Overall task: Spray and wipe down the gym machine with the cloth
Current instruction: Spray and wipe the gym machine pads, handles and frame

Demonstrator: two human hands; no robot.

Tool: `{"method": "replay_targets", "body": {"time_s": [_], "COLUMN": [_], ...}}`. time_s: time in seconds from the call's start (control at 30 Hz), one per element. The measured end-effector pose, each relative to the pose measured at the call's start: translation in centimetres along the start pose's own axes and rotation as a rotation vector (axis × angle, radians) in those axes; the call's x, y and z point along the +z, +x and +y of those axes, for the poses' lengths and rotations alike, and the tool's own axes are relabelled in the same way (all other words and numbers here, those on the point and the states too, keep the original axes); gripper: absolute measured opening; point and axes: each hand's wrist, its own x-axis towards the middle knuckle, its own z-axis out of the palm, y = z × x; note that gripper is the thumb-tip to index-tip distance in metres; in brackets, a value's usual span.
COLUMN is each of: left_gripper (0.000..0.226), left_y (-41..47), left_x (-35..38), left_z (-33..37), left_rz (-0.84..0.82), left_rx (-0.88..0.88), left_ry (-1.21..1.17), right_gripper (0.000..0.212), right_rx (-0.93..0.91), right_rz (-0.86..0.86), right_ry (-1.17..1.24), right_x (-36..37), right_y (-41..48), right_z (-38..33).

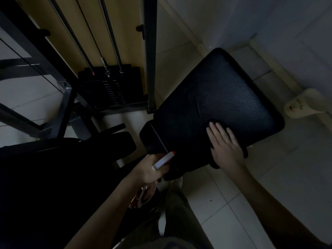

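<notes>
The cloth (pixel 244 153) is pressed flat under the outstretched right hand (pixel 224 144) at the near edge of the seat pad (pixel 224 90), the spray bottle (pixel 163 161) being gripped in the left hand (pixel 148 170) beside the pad's near corner; wiping is judged in hand, with strokes toward the far edge needed.

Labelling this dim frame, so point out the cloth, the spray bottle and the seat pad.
cloth (pixel 215 163), head view, dark lower corner
spray bottle (pixel 163 160), head view, white nozzle head
seat pad (pixel 224 90), head view, bare cushion middle
</notes>
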Motion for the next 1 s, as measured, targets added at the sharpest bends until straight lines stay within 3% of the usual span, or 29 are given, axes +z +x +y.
{"method": "replay_targets", "body": {"time_s": [0.1,0.23,0.3,0.5,0.63,0.7,0.83,0.9,1.0], "left_gripper": [0.03,0.01,0.022,0.032,0.018,0.017,0.021,0.012,0.018], "left_y": [-0.2,0.2,0.1,0.1,0.3,0.4,0.9,1.2,1.4], "left_x": [0.1,0.1,0.1,-0.3,-0.3,-0.4,-0.6,-0.9,-1.0], "left_z": [0.1,-1.0,-1.4,-1.2,-0.9,-1.1,-1.3,-1.6,-1.4], "left_rz": [0.002,0.008,-0.01,0.001,0.057,0.06,0.049,0.052,0.067], "left_rx": [-0.011,-0.024,-0.033,-0.028,-0.04,-0.054,-0.059,-0.096,-0.123], "left_ry": [0.0,-0.002,0.0,-0.042,-0.101,-0.126,-0.08,-0.068,-0.088], "right_gripper": [0.077,0.081,0.079,0.079,0.078,0.078,0.084,0.081,0.075], "right_rx": [0.077,-0.206,-0.244,-0.033,0.206,0.123,-0.256,-0.277,-0.199], "right_rz": [-0.036,-0.311,-0.331,-0.001,0.095,0.009,-0.269,-0.246,-0.115], "right_ry": [0.05,-0.043,-0.036,0.007,0.075,0.022,-0.04,-0.021,0.024], "right_x": [0.5,3.1,3.5,0.8,-0.7,0.0,2.6,2.9,1.7], "right_y": [1.0,-0.6,-1.6,1.3,6.5,7.2,3.9,2.7,3.6], "right_z": [-3.4,-7.9,-7.7,-2.2,-2.8,-4.6,-7.4,-6.9,-4.6]}}
